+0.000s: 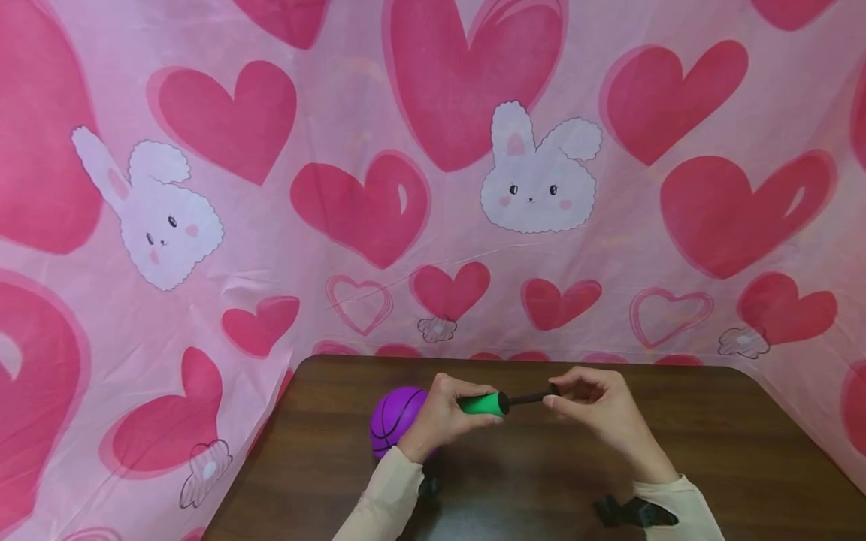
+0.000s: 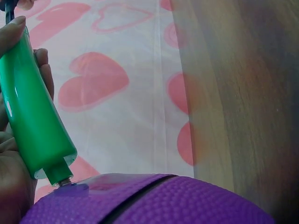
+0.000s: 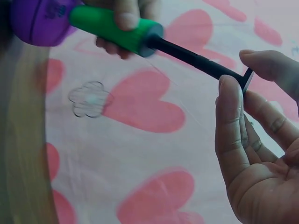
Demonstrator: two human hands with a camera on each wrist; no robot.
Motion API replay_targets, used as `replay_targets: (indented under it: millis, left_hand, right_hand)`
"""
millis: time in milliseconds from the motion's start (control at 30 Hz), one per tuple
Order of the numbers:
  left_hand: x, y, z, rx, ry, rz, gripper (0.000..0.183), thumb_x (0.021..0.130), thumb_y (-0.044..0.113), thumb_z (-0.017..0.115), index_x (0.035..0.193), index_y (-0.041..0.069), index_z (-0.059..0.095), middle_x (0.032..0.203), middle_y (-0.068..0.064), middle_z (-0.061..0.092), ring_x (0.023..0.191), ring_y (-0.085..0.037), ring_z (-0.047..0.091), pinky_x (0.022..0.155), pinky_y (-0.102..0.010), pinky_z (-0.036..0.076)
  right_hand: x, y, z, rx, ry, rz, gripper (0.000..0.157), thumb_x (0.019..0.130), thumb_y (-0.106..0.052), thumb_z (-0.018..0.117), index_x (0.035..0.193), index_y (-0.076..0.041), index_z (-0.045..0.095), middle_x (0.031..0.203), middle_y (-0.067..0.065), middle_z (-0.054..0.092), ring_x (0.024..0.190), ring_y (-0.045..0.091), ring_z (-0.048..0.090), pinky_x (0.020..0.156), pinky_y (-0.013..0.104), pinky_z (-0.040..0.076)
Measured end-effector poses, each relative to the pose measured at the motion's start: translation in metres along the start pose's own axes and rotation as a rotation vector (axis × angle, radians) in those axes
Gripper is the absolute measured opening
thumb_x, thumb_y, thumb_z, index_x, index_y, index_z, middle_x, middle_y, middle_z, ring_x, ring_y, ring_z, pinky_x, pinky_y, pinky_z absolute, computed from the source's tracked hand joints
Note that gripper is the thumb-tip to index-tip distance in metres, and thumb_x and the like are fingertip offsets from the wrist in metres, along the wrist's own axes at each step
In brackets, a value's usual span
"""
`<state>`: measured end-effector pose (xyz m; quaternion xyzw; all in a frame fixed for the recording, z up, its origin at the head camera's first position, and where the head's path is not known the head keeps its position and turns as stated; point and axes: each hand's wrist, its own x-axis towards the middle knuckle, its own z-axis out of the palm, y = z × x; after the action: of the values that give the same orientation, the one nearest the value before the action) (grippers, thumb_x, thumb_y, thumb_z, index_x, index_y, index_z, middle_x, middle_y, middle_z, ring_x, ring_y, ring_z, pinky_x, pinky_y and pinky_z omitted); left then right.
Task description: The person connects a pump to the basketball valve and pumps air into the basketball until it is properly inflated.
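Note:
My left hand [image 1: 445, 412] grips the green barrel [image 1: 482, 404] of a small hand pump, its fingers wrapped around the tube. The pump's black rod [image 3: 196, 60] is drawn out of the barrel. At the rod's far end, my right hand [image 1: 602, 402] pinches the black handle [image 3: 247, 80] between thumb and fingers. A purple ball [image 1: 392, 419] with black lines is just left of the left hand, partly hidden behind it. In the left wrist view, the pump's nozzle end [image 2: 60, 173] comes right to the ball's surface, with a bit of metal showing there.
Beneath the hands is a dark brown wooden table [image 1: 541, 481] with rounded back corners. A pink cloth [image 1: 325, 98] with hearts and rabbits hangs behind and beside it. Black straps with devices [image 1: 639, 512] sit at the wrists.

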<state>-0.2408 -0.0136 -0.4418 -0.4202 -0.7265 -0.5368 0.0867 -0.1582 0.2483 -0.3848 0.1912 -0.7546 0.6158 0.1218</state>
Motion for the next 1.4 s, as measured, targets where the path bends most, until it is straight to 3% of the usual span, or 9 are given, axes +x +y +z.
replay_targets:
  millis: [167,433,767,900,1167,1300,1400]
  left_hand:
    - [0.001,-0.001,-0.004,0.015,0.008,0.025,0.035,0.077,0.015,0.094,0.109,0.006,0.082,0.097,-0.01,0.082,0.078,0.001,0.07,0.072,-0.022,0.061]
    - [0.0,-0.001,-0.006,0.005,0.024,0.019,0.037,0.073,0.003,0.094,0.108,0.006,0.083,0.096,-0.011,0.082,0.079,0.0,0.071,0.074,-0.023,0.061]
    - [-0.002,0.0,-0.006,0.017,0.018,0.02,0.034,0.078,0.014,0.092,0.11,0.005,0.082,0.097,-0.011,0.082,0.08,0.0,0.071,0.073,-0.021,0.061]
    - [-0.002,0.0,-0.005,0.023,0.018,0.032,0.034,0.078,0.014,0.092,0.109,0.004,0.082,0.097,-0.011,0.082,0.079,0.0,0.071,0.073,-0.02,0.061]
    - [-0.001,0.002,-0.004,0.021,0.013,0.032,0.034,0.077,0.013,0.093,0.108,0.003,0.082,0.096,-0.011,0.082,0.077,0.001,0.07,0.071,-0.021,0.06]
    - [0.0,0.003,-0.004,0.021,0.004,0.02,0.034,0.077,0.013,0.093,0.108,0.004,0.082,0.096,-0.011,0.082,0.077,0.0,0.071,0.072,-0.021,0.06]
    - [-0.001,0.004,-0.003,0.031,0.0,0.018,0.034,0.077,0.014,0.093,0.108,0.004,0.082,0.096,-0.011,0.082,0.078,-0.001,0.071,0.073,-0.02,0.06]
  right_hand:
    - [-0.002,-0.007,-0.014,0.041,0.04,-0.057,0.038,0.084,0.018,0.073,0.1,-0.017,0.08,0.081,-0.01,0.079,0.063,0.009,0.073,0.058,0.031,0.062]
    - [-0.004,-0.012,-0.024,0.07,0.059,-0.066,0.031,0.083,0.02,0.072,0.099,-0.006,0.078,0.096,-0.011,0.08,0.066,0.008,0.074,0.058,0.029,0.061]
    - [-0.006,-0.011,-0.022,0.069,0.074,-0.057,0.033,0.084,0.02,0.072,0.097,-0.009,0.079,0.093,-0.009,0.08,0.065,0.008,0.073,0.059,0.029,0.061]
    - [-0.006,-0.011,-0.018,0.052,0.09,-0.044,0.035,0.083,0.019,0.073,0.096,-0.013,0.081,0.091,-0.01,0.079,0.066,0.007,0.073,0.058,0.029,0.061]
    - [-0.001,0.0,-0.002,0.017,0.067,-0.008,0.022,0.084,0.007,0.081,0.096,-0.011,0.081,0.082,-0.004,0.077,0.065,0.007,0.072,0.06,0.033,0.063]
    - [0.002,0.01,0.01,0.032,0.043,-0.014,0.016,0.084,0.0,0.084,0.098,-0.008,0.081,0.083,0.002,0.077,0.065,0.007,0.072,0.061,0.035,0.063]
    - [0.003,0.018,0.021,0.026,0.037,-0.009,0.014,0.085,0.0,0.083,0.099,-0.001,0.079,0.084,-0.001,0.077,0.064,0.009,0.072,0.062,0.035,0.063]
